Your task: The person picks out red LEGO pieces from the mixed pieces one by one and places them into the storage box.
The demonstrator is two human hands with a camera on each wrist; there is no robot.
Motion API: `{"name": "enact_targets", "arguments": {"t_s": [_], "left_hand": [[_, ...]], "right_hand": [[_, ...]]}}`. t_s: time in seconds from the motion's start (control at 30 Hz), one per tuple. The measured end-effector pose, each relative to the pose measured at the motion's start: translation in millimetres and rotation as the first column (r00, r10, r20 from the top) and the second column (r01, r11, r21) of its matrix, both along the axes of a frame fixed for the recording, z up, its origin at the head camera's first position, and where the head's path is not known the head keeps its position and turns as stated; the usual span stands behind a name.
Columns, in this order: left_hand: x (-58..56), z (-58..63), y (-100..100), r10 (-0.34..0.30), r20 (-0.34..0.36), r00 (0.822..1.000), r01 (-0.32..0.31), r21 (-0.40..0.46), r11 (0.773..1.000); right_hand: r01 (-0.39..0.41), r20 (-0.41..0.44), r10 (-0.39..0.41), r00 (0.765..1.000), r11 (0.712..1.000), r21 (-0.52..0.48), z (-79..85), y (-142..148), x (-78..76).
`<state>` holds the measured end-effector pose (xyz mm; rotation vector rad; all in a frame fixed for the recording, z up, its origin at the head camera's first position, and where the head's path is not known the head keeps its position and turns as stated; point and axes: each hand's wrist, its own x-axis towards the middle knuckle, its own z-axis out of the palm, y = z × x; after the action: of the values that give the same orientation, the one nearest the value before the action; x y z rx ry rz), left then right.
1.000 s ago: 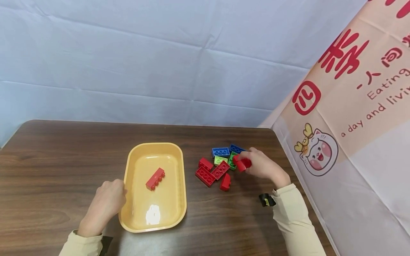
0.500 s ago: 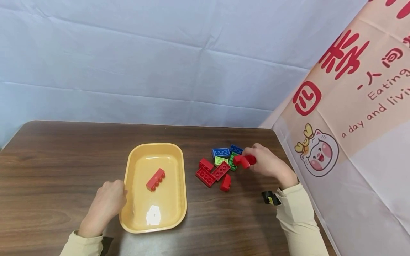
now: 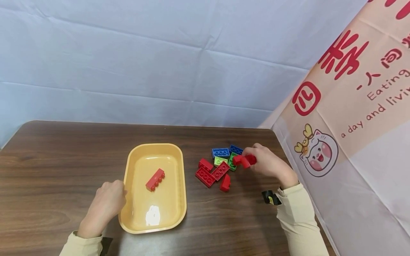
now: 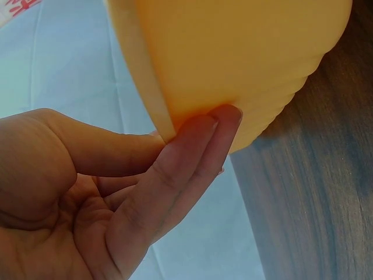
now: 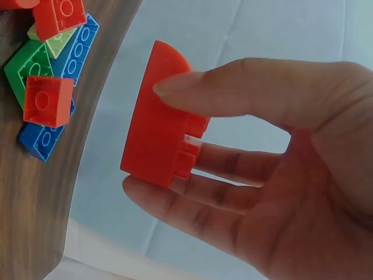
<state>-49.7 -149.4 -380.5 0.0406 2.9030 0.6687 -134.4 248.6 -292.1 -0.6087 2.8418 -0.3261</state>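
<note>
The left hand (image 3: pixel 107 199) pinches the left rim of a yellow tray (image 3: pixel 184 185), its thumb over the edge and its fingertips against the outer wall. In the tray, a red block (image 3: pixel 155 179) lies on its side, studs toward the right. The right hand (image 3: pixel 267 164) holds a curved block (image 5: pixel 152 116), also red, between its thumb, which lies on the flat face, and its lightly bent fingers; the gap between thumb and fingers is about the block's thickness. This block is at the right end of a loose pile, to the right of the tray on the brown surface (image 3: pixel 64 153). Just beside it, a square block (image 5: pixel 48 100) lies over a green block (image 3: pixel 232 163) and a dark blue block (image 3: pixel 236 149). A blue block (image 3: pixel 220 153) and a lime block (image 3: pixel 221 160) lie close by, hollow undersides up. Nearer the tray are three red blocks (image 3: pixel 205 176) close together, with a rounded block (image 3: pixel 225 182) to their right. A pale sheet (image 3: pixel 128 64) hangs behind, and a printed banner (image 3: pixel 362 117) stands at the right.
</note>
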Motion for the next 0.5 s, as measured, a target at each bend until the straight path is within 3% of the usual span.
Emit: {"name": "enact_targets", "arguments": {"t_s": [0.5], "left_hand": [[0.1,0.4,1,0.002,-0.01,1.0,-0.002,-0.002,1.0]], "right_hand": [[-0.018,0.041,0.018,0.999,1.0,-0.001,-5.5,-19,-1.3]]}}
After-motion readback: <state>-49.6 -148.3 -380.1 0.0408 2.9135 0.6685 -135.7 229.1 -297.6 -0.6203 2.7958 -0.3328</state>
